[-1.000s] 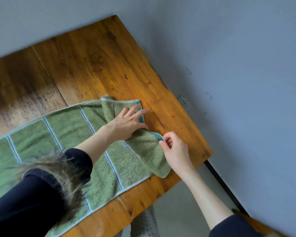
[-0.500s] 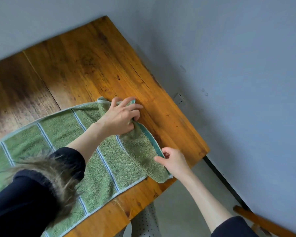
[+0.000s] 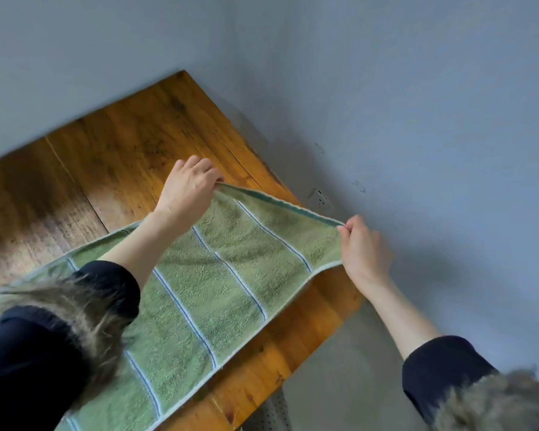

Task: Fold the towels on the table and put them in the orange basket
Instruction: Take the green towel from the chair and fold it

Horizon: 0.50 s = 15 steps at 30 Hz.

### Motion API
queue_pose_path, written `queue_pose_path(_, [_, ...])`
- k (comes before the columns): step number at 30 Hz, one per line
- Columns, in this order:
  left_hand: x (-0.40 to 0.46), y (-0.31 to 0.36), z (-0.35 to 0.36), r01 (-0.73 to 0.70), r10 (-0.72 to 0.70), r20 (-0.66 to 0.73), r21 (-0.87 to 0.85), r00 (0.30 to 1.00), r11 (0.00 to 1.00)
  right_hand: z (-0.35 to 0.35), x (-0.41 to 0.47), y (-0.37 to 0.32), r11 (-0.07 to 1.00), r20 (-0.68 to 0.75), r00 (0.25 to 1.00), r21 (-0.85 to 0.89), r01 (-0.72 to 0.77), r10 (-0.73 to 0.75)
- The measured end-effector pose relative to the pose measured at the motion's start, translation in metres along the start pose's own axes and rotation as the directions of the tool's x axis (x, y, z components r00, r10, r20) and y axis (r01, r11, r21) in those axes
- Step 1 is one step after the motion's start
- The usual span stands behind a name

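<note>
A green towel (image 3: 231, 269) with thin blue-and-white stripes lies lengthways across the wooden table (image 3: 122, 144). Its far short end is lifted off the wood and stretched taut between both hands. My left hand (image 3: 189, 188) pinches the far left corner of that end, and my right hand (image 3: 363, 247) pinches the far right corner out past the table's right edge. The near part of the towel runs under my left sleeve. The orange basket is not in view.
A grey wall (image 3: 417, 119) with a socket (image 3: 319, 199) stands close behind and to the right of the table. The table's right corner (image 3: 352, 301) drops to a grey floor, where a white perforated object (image 3: 269, 413) shows.
The folded-over end of the towel has been opened out and lifted. My left hand moved to the far left corner, my right hand swung out right, and the end edge is now pulled straight.
</note>
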<state>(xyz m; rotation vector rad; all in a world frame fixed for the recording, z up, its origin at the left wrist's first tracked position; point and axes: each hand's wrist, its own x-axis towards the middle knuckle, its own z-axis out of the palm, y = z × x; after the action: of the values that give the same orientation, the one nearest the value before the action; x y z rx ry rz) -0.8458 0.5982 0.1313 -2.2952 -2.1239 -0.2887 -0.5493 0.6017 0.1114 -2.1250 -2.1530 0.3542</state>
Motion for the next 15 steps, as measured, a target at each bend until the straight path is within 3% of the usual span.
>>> queue_pose_path(7, [0.028, 0.004, -0.033, 0.079, -0.114, -0.194, -0.179, 0.974, 0.981, -0.037, 0.04, -0.002, 0.999, -0.164, 0.986, 0.01, 0.032, -0.03])
queue_pose_path(10, [0.02, -0.004, -0.044, 0.071, -0.11, -0.2, -0.192, 0.974, 0.979, -0.048, 0.044, -0.007, 0.997, -0.21, 0.978, 0.074, 0.018, -0.002])
queue_pose_path(15, [-0.013, -0.019, -0.063, 0.035, -0.062, -0.148, -0.178, 0.987, 0.983, -0.049, 0.01, -0.032, 0.977, -0.146, 0.989, 0.211, 0.04, -0.009])
